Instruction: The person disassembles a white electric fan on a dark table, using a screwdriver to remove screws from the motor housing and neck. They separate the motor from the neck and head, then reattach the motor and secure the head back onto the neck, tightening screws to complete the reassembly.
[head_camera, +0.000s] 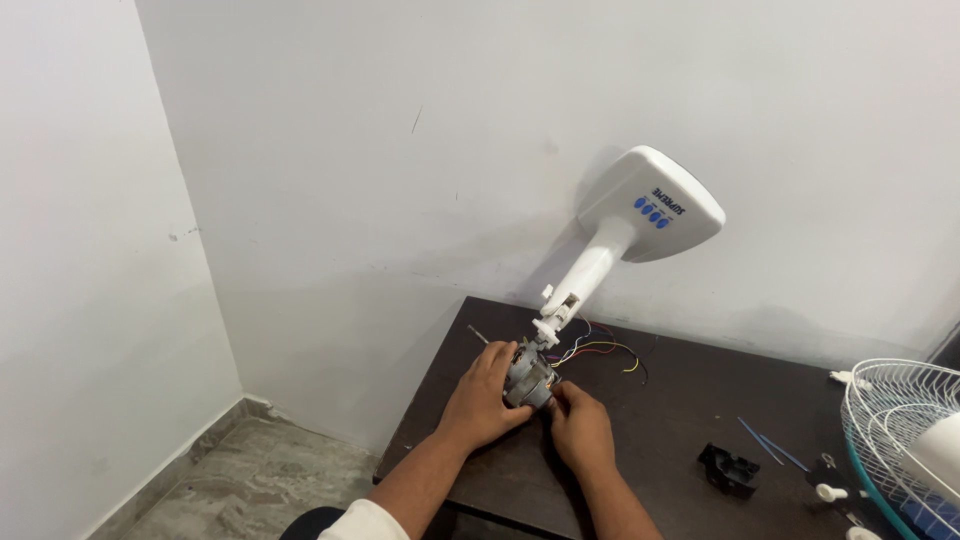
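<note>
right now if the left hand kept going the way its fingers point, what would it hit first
The left hand already rests on the grey fan motor, so that comes first. Beyond it lie the white fan neck and, probably, the wall.

The left hand (482, 396) covers the near-left side of the grey motor (530, 378), and the right hand (581, 428) hides its near-right side, so how the fingers grip underneath cannot be told. Both forearms run off the bottom edge. The wire fan guard (895, 440) at the bench's (660, 420) right end is cut by the right edge, and the white part inside it too. The small white pieces (829, 492) beside it are too small to identify. The bench's near edge is out of view.
</note>
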